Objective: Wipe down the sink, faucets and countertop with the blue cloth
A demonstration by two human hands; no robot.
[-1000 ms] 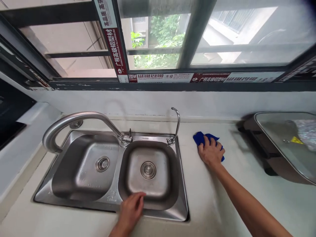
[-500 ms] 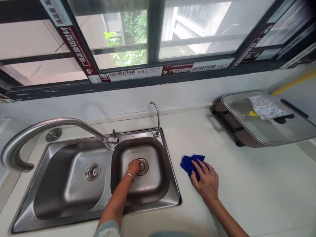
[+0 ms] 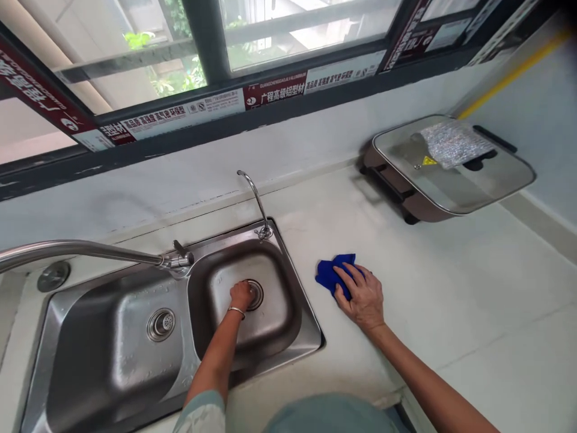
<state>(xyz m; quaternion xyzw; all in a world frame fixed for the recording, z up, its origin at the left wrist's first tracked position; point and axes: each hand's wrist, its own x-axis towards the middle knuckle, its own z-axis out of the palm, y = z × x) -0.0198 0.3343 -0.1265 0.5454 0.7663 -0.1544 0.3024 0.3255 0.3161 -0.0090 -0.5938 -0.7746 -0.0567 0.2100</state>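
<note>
My left hand reaches down into the right basin of the steel sink. Its fingers are closed at the round drain; whatever they pinch is hidden by the hand. A bracelet circles that wrist. On the countertop to the right of the sink, my right hand is bent over a crumpled blue cloth, its fingers pressing and gripping it against the surface. Part of the cloth shows beyond the fingertips.
The left basin has a drain with a strainer. A large faucet arches over it, and a thin tap rises behind the right basin. An electric pan with a glass lid stands at the back right, below the window.
The view has turned to the right, so the sink and pan appear further left. My left hand remains at the drain and my right hand on the blue cloth.
</note>
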